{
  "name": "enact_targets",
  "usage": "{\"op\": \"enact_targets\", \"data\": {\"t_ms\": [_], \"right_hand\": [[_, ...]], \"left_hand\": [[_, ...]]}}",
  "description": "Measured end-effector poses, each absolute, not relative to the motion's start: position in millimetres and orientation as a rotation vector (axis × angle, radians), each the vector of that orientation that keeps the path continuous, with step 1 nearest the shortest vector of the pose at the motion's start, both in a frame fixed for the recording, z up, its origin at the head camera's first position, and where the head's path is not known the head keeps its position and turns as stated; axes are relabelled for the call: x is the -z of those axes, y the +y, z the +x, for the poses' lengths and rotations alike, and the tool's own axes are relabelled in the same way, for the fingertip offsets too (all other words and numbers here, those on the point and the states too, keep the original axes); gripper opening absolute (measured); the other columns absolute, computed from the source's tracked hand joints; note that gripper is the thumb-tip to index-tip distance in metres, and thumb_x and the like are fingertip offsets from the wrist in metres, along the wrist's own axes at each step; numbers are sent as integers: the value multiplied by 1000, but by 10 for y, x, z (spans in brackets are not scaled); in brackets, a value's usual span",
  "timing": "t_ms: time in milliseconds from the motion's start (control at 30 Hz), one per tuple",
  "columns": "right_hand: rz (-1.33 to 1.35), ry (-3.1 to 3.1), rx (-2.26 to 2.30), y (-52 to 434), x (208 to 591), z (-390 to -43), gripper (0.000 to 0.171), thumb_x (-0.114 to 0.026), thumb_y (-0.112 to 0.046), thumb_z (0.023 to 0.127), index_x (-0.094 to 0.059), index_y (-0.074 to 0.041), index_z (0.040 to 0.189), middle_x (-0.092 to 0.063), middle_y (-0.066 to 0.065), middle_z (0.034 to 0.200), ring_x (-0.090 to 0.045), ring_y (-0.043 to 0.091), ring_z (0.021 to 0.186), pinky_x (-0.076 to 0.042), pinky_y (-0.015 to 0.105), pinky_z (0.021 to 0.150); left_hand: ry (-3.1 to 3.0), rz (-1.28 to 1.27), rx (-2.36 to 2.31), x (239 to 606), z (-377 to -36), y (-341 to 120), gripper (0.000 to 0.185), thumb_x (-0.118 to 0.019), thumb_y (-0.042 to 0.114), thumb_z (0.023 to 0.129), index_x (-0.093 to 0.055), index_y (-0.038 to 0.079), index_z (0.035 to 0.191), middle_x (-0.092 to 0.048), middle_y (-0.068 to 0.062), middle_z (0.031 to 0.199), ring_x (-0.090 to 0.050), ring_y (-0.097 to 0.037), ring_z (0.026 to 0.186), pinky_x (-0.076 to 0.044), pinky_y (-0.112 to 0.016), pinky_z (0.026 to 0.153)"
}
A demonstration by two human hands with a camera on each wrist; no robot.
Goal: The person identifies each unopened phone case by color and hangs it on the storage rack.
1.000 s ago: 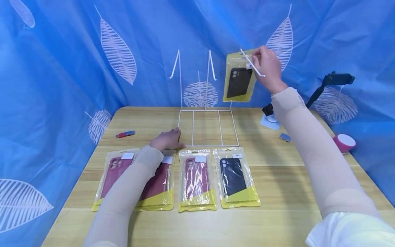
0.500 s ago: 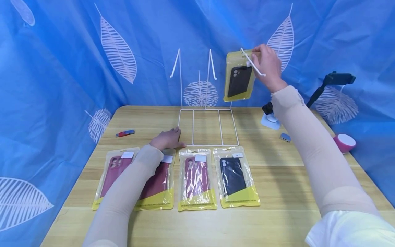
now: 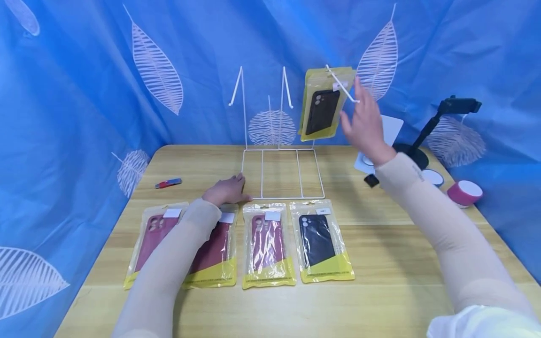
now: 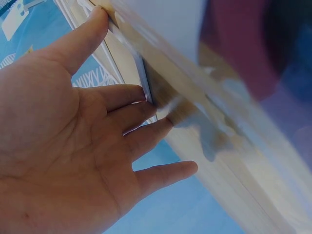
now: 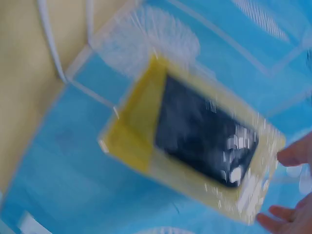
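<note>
A bagged black phone case [image 3: 323, 112] hangs from the right hook of a white wire display rack [image 3: 262, 174]; a yellow bag edge shows behind it. My right hand [image 3: 366, 126] is just right of that bag, fingers spread and holding nothing. In the right wrist view its fingertips are at the top end of the bag [image 5: 161, 163]. My left hand [image 3: 227, 190] rests at the rack's front left corner, its fingers [image 4: 146, 136] extended against the wire. Along the rack's front lie bagged phone cases: a black one [image 3: 317, 239], a pink one [image 3: 268, 241], and two dark pink ones partly under my left sleeve.
The rack's left hook [image 3: 235, 87] and middle hook [image 3: 287, 88] carry nothing. A red and blue USB stick [image 3: 168, 183] lies at the left. On the right stand a black phone holder [image 3: 427, 134] and a roll of pink tape [image 3: 464, 193]. A blue leaf-print curtain [image 3: 211, 56] surrounds the table.
My right hand has let go of the bagged black phone case and moved slightly down and away; the bag hangs on the hook. My left hand stays at the rack's corner.
</note>
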State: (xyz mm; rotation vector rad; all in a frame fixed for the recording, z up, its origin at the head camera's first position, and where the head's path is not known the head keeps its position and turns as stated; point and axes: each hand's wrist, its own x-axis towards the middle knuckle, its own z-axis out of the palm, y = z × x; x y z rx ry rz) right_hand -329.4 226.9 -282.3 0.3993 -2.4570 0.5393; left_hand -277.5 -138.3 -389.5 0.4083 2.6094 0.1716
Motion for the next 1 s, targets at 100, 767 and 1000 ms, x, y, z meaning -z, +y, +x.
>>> {"op": "enact_targets", "data": {"t_ms": [100,767,1000], "right_hand": [[415,-2606,-505,2223,3069,-3075,84,-53,-28,101,3,-6,160,-23,27,160,-26,44,147,-19,56,123],[525,-3212,-316,2160,4089,-2386,33,-69,-38,91,-69,-7,104,-71,7,96,-64,23,84,-54,43,71],[520,-3235,-344,2182,4111,-2349,21,-70,-32,91,-66,-11,92,-64,2,82,-55,17,72,-43,32,60]], "left_hand": [[2608,398,-179,3899,-2780,-1408,84,-51,50,100,-15,0,158,-5,-18,166,-12,-38,153,-17,-57,123],[2600,383,-178,3903,-2774,-1386,85,-51,50,100,-13,1,158,-4,-18,166,-11,-38,153,-15,-59,122],[2599,390,-191,3899,-2770,-1389,84,-50,50,100,-14,0,158,-3,-18,166,-11,-39,153,-15,-60,122]]}}
